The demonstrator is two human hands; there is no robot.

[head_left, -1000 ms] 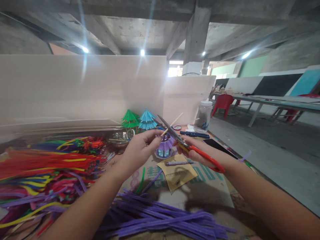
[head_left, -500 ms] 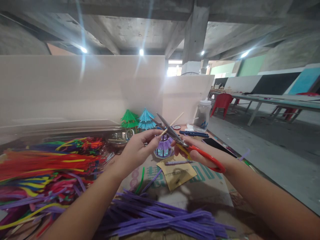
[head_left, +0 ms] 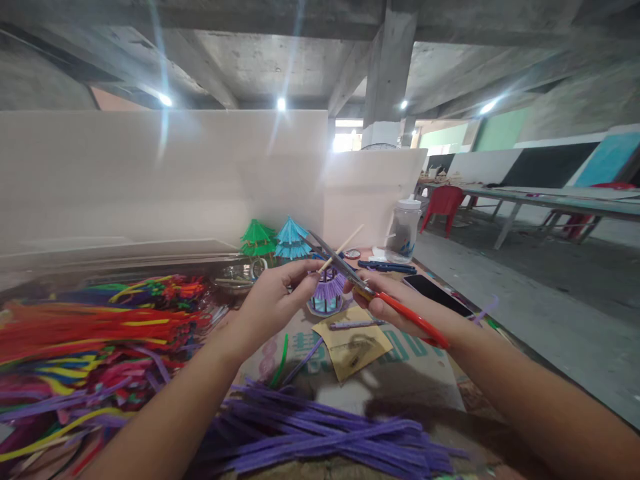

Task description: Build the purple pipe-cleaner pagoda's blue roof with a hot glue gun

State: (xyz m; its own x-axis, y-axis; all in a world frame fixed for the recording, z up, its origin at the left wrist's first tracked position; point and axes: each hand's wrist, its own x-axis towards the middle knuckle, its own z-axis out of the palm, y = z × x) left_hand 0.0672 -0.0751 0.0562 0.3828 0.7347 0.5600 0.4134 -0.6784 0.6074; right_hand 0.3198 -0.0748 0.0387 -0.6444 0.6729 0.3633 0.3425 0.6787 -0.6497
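My left hand [head_left: 285,293] pinches a thin wooden stick [head_left: 354,236] that slants up to the right. In my right hand [head_left: 387,293] is a pair of scissors with a red handle [head_left: 415,320]. Their metal blades [head_left: 325,250] cross the stick close to my left fingertips, with only a narrow gap at the tips. Behind and below the hands stands a small round model with purple fringe [head_left: 326,293], partly hidden by fingers and scissors. A green tiered model [head_left: 259,238] and a light blue one [head_left: 292,237] stand farther back.
Purple fuzzy strips [head_left: 330,433] lie in front, with colourful bundles [head_left: 90,327] at left. A pen [head_left: 356,325] rests on a yellowish paper [head_left: 353,350]. To the right are a phone [head_left: 435,295], a dark blue cutter [head_left: 387,267] and a clear jar [head_left: 404,230].
The scissors' blades have come closer together across the stick, and their handles have closed in my right hand. My left hand keeps its pinch with little movement.
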